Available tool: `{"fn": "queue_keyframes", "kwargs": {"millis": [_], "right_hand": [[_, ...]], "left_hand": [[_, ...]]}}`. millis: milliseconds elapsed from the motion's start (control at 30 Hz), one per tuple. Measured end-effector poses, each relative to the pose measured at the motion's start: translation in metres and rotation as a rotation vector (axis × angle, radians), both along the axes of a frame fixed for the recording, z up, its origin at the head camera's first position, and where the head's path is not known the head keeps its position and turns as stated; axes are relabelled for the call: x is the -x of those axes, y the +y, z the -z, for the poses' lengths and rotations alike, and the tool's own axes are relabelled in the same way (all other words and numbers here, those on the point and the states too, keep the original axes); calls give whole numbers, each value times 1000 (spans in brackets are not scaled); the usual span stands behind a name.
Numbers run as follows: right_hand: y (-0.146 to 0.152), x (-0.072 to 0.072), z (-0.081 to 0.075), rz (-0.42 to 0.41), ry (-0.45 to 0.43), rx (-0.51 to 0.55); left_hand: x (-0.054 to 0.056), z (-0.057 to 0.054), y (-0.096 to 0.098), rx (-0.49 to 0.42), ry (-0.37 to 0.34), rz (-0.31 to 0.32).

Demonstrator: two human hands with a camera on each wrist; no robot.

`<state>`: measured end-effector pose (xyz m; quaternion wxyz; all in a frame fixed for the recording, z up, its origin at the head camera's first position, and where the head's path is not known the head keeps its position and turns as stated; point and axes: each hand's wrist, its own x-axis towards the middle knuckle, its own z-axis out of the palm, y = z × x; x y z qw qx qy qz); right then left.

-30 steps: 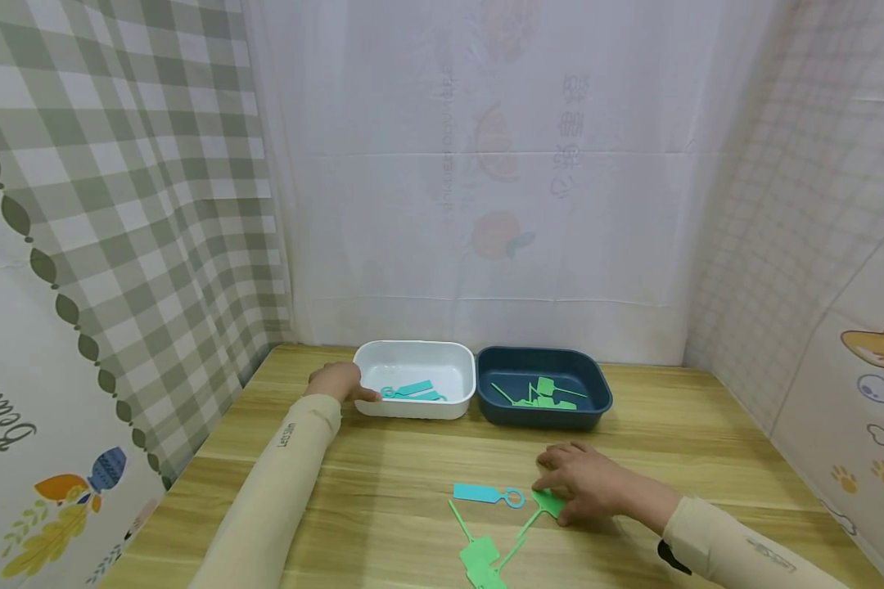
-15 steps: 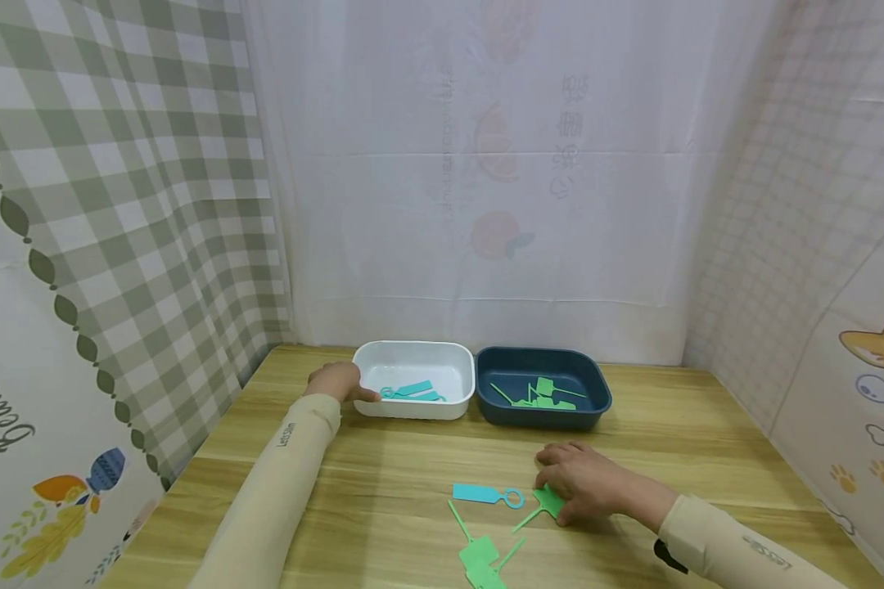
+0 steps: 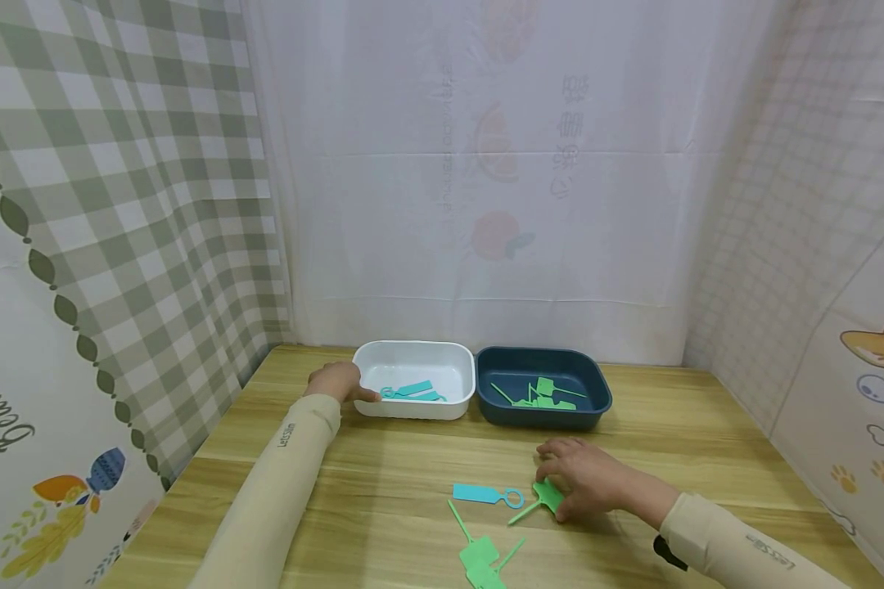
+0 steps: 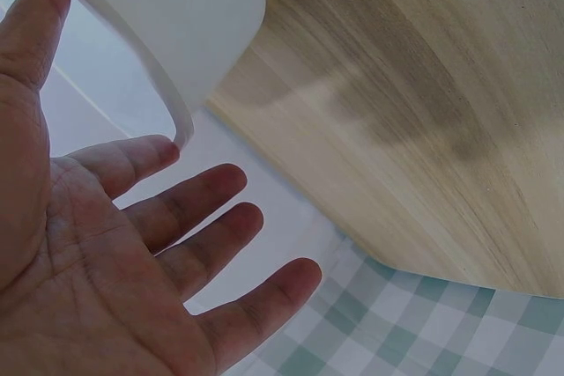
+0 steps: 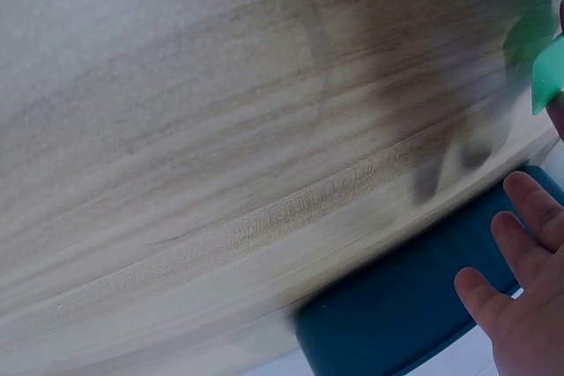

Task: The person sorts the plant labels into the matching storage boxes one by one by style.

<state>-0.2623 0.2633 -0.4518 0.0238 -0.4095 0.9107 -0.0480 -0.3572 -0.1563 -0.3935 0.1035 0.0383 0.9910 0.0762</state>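
My right hand (image 3: 592, 478) pinches a green square tag with a thin tail (image 3: 548, 496) between thumb and index finger. In the right wrist view the tag (image 5: 548, 75) appears just off the wood, and the other fingers stay extended. At the white bin (image 3: 412, 411), my left hand (image 3: 336, 382) rests against the left side. Its thumb and index fingertip touch the rim, while the remaining fingers spread loosely, as the left wrist view shows. A blue ring-ended tag (image 3: 477, 493) lies left of the right hand. Nearer me lie more green tags (image 3: 480, 556), overlapping.
Beside the white bin stands a dark blue bin (image 3: 538, 419) holding several green tags (image 3: 548, 401). Blue tags (image 3: 415, 388) lie inside the white bin. Curtains enclose the wooden table (image 3: 390, 507) at the back and on both sides.
The green tag in my right hand has come away from the tags in front; its tail has swung left and it now tilts up slightly. The left hand stays put.
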Motion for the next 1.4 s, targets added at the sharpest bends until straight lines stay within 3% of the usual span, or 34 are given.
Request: {"fn": "queue_keyframes", "kwargs": {"millis": [500,1100,1300,1400], "right_hand": [[-2,0,-3,21,-22,28],[-4,10,-15,33,131,151],[0,17,-20,83,194,201],[2,22,-24,146,213,218]], "left_hand": [[-2,-2,1,0,-19,-1],[1,0,0,-6,-20,-15],[1,1,0,-14,-22,-18],[2,3,-2,-19,-15,-20]]}}
